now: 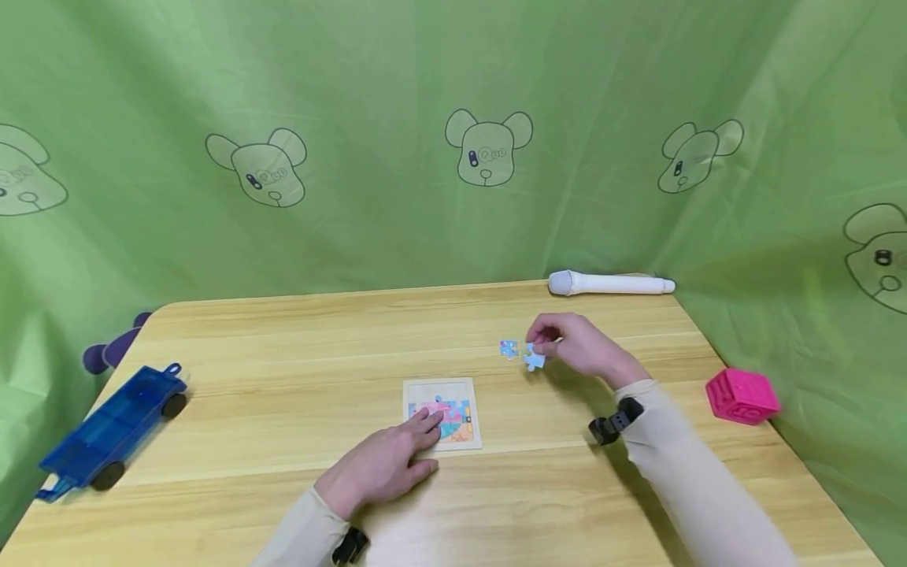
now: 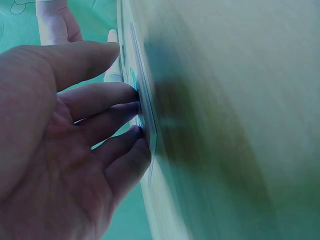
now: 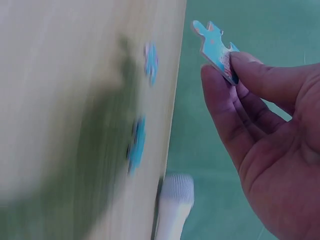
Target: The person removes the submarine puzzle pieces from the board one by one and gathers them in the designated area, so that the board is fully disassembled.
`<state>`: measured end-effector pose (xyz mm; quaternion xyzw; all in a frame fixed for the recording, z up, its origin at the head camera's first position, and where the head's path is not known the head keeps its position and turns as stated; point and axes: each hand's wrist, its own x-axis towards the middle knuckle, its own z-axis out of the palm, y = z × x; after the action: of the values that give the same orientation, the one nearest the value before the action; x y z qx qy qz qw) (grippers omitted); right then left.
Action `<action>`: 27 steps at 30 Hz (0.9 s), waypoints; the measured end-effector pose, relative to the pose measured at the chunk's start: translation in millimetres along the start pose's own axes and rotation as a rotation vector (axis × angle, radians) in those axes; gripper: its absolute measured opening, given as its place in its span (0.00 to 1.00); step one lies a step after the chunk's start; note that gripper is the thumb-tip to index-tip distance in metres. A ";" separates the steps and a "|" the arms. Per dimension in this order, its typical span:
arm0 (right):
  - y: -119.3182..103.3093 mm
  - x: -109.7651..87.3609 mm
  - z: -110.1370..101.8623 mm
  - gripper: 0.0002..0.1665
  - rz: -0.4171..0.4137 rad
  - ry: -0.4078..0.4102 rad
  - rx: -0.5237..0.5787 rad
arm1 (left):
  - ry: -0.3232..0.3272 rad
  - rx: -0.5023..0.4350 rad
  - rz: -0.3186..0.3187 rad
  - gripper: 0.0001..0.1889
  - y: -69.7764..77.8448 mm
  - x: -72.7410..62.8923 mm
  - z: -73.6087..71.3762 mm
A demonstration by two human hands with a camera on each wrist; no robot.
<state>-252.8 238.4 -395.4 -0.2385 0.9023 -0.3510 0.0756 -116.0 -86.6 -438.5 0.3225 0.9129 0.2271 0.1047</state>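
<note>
My left hand (image 1: pixel 386 465) lies with its fingertips on a small square puzzle board (image 1: pixel 477 441), partly covering the pink, blue and orange pieces set in it. The left wrist view shows those fingertips pressing on the thin board (image 2: pixel 150 120) from above. My right hand (image 1: pixel 577 342) pinches a light blue puzzle piece (image 3: pixel 216 50) between thumb and fingers, raised over the table. Below it, two loose puzzle pieces lie on the wood; one loose piece (image 3: pixel 151 62) and another piece (image 3: pixel 136 145) show in the right wrist view.
A white microphone (image 1: pixel 612 283) lies along the table's back edge. To the right sits a pink block (image 1: pixel 742 395); at the left stands a blue toy trailer (image 1: pixel 116 429) with black wheels. A purple object (image 1: pixel 116 346) shows past the left edge. Green curtain (image 1: pixel 383 236) surrounds the table.
</note>
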 end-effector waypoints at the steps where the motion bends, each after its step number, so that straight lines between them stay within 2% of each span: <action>1: 5.6 -1.9 -4.6 0.06 0.016 0.010 -0.009 | 0.000 0.000 -0.001 0.26 0.2 0.1 -0.1; 14: 65.8 -21.0 -51.1 0.07 0.171 0.008 -0.019 | -0.006 0.002 0.001 0.26 1.5 -0.8 -0.5; 22: 92.3 -17.0 -51.3 0.08 0.207 -0.035 -0.014 | -0.006 0.005 -0.010 0.26 -0.2 -1.0 1.2; 27: 97.1 -14.2 -48.2 0.08 0.220 -0.052 -0.058 | -0.004 0.007 -0.007 0.26 -0.1 -0.7 1.4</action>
<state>-291.7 336.2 -425.0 -0.1490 0.9306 -0.3079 0.1303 -115.1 -86.6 -439.7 0.3203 0.9145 0.2230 0.1062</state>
